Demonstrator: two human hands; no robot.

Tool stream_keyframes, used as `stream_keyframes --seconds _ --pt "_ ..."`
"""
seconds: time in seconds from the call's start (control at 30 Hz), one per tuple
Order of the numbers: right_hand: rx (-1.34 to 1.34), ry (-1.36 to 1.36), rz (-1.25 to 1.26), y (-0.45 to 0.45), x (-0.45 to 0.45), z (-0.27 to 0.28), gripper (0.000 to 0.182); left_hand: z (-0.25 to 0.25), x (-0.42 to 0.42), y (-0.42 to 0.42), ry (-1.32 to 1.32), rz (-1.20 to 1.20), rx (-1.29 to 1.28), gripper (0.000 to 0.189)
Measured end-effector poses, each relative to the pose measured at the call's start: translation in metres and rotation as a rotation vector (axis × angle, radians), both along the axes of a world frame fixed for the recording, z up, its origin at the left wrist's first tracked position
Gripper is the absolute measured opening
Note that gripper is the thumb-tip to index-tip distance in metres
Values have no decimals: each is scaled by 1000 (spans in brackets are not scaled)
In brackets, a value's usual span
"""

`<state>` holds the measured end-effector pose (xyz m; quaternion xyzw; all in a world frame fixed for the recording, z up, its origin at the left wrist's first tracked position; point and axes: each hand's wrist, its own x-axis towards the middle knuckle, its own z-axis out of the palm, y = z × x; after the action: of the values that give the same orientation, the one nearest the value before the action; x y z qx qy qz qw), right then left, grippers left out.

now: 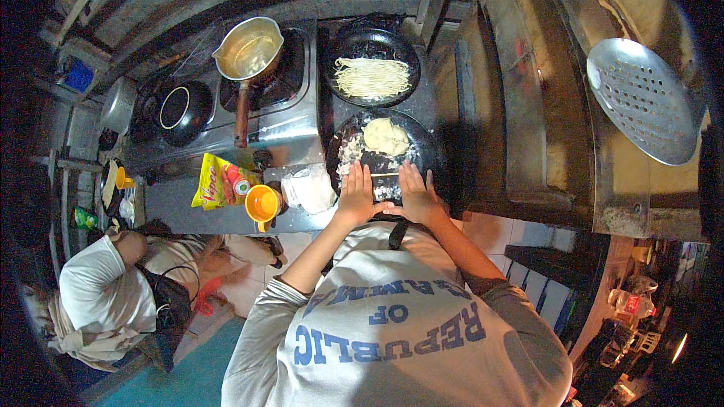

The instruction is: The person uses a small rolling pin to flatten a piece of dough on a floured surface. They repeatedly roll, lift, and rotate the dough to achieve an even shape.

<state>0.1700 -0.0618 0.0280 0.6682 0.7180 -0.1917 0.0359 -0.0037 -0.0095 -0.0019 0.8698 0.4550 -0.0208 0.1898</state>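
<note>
A round black tray [427, 144] lies before me, dusted with white flour and pale dough crumbs [349, 154]. On its far half rests a smooth lump of pale dough [386, 137]. My left hand [356, 196] is laid palm down over the near left part, fingers stretched forward. Beside it, my right hand [417, 196] has the same flat pose, with the thumbs meeting or nearly so. A thin pale dough strip [386, 174] spans the gap between my fingers; whether its ends run under them is hidden. Behind, a second black round pan [370, 45] holds thin dough strands [372, 77].
On the left stove [283, 144] stands a saucepan [249, 48] with liquid, its wooden handle toward me. A black pan [186, 113], yellow snack bag [222, 182], orange cup [263, 203] and white plastic bag [309, 188] are nearby. Another person [104, 288] sits at left.
</note>
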Motion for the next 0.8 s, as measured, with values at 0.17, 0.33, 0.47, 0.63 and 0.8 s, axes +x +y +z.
stream_keyframes --seconds 0.17,0.33,0.47,0.63,0.8 --pt "193 -30 -39 10 2 -8 101 0 3 7 -14 28 51 109" --pt "69 54 -52 21 -12 27 81 26 1 5 -92 55 112 98" --pt "199 259 44 26 -15 6 64 12 4 8 -118 24 169 96" --pt "240 184 194 23 -13 -2 63 11 -5 10 19 62 165 95" --pt "500 244 49 23 6 -12 21 11 -10 11 25 63 207 82"
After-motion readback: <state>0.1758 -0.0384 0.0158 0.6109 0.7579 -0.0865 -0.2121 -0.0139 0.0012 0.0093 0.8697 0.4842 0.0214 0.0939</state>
